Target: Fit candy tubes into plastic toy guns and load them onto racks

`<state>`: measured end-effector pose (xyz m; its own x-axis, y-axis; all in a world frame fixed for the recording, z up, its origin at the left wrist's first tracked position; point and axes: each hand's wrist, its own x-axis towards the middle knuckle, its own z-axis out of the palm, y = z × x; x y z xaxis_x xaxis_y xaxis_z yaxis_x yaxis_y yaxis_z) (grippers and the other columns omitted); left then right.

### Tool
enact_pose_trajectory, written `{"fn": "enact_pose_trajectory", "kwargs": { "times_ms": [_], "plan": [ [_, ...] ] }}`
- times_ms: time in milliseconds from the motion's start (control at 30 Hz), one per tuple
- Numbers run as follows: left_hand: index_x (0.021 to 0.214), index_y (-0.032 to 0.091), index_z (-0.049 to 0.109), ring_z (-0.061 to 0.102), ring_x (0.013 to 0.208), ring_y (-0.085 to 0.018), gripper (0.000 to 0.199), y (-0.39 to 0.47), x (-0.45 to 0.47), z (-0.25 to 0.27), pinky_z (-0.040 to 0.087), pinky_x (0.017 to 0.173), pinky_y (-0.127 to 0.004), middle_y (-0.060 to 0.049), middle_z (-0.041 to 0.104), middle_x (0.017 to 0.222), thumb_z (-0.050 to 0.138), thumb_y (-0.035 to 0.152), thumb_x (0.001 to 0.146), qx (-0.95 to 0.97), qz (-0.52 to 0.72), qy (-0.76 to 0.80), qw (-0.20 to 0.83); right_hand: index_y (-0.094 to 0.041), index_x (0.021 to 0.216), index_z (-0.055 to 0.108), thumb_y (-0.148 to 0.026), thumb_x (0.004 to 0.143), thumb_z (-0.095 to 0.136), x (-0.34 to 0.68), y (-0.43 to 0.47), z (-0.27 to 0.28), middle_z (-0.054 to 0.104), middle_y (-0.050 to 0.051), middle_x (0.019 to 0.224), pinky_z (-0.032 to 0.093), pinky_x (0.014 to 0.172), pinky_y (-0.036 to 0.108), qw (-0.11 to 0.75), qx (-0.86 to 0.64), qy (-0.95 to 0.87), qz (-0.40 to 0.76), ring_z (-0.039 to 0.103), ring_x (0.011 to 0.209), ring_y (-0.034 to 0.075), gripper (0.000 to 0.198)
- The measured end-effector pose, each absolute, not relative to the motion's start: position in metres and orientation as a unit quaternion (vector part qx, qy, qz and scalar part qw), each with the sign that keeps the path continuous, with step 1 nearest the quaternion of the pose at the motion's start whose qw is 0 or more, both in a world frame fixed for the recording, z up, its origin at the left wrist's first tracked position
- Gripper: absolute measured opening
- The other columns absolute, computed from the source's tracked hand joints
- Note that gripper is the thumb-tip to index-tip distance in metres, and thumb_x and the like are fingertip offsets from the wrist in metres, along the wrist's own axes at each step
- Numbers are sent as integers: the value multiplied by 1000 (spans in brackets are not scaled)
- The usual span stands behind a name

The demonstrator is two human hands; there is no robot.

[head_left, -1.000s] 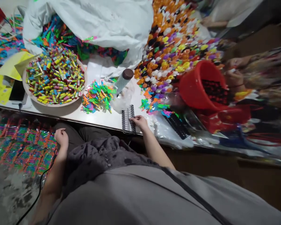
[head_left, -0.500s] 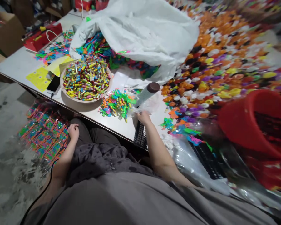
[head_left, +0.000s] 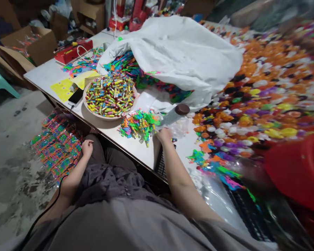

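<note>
My left hand (head_left: 87,147) rests on my thigh with its fingers curled in and nothing visible in them. Across the table edge reaches my right hand (head_left: 164,134), its fingers closed and mostly hidden. It is beside a crumpled clear plastic bag (head_left: 181,128) and the lower end of a tilted grey cylinder (head_left: 170,118) with a brown round end. Just left of it lies a pile of small bright plastic pieces (head_left: 138,123) mixed with little wrapped tubes. A black ridged tray (head_left: 161,166) is partly under my right forearm.
A round bowl (head_left: 104,117) is heaped with small wrapped tubes. Behind it, a white sack (head_left: 188,48) spills coloured plastic pieces. Many orange, white and purple pieces (head_left: 261,90) spread rightward. A red bucket (head_left: 295,167) is at right; bagged pieces (head_left: 59,146) lie at lower left.
The camera view has shifted, so the table things appear lower and further right. My right hand stays by the plastic bag and cylinder; my left hand stays on my thigh.
</note>
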<state>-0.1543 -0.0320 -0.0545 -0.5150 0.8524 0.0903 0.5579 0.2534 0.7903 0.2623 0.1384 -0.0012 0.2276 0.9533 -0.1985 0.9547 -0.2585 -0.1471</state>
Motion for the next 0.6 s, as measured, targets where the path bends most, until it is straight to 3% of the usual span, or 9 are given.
{"fn": "enact_pose_trajectory", "kwargs": {
  "times_ms": [167, 300, 400, 500, 600],
  "plan": [
    [81, 18, 59, 60, 78, -15, 27, -3, -186, -27, 49, 75, -29, -4, 63, 79, 34, 11, 71, 398, 481, 760, 179, -2, 105, 66, -37, 83, 48, 263, 134, 10, 64, 23, 102, 46, 81, 30, 23, 773, 615, -153, 61, 97, 27, 45],
    [86, 16, 60, 60, 88, -15, 31, 66, -238, 25, 47, 84, -28, -5, 66, 90, 34, 10, 72, 400, 512, 744, 157, -7, 96, 70, -45, 78, 53, 280, 123, 28, 68, 16, 85, 47, 69, 28, 49, 759, 623, -185, 64, 82, 25, 45],
    [84, 15, 65, 59, 94, -17, 33, 137, -272, 61, 44, 91, -30, -5, 69, 93, 35, 9, 72, 429, 506, 731, 163, -14, 98, 71, -49, 78, 48, 298, 107, 44, 70, 14, 88, 47, 68, 34, 46, 790, 583, -184, 65, 84, 30, 46],
    [83, 14, 68, 59, 101, -20, 31, 203, -290, 82, 39, 99, -37, -7, 70, 98, 39, 9, 73, 451, 485, 729, 172, -18, 99, 72, -50, 78, 43, 311, 82, 56, 70, 14, 94, 47, 68, 38, -7, 828, 538, -161, 64, 88, 33, 49],
    [85, 13, 68, 53, 112, -28, 24, 249, -290, 88, 30, 104, -53, -12, 68, 105, 47, 12, 73, 453, 475, 737, 163, -16, 95, 72, -50, 75, 41, 309, 49, 63, 70, 16, 92, 48, 69, 39, -79, 835, 526, -140, 65, 87, 33, 51]
  ]
}}
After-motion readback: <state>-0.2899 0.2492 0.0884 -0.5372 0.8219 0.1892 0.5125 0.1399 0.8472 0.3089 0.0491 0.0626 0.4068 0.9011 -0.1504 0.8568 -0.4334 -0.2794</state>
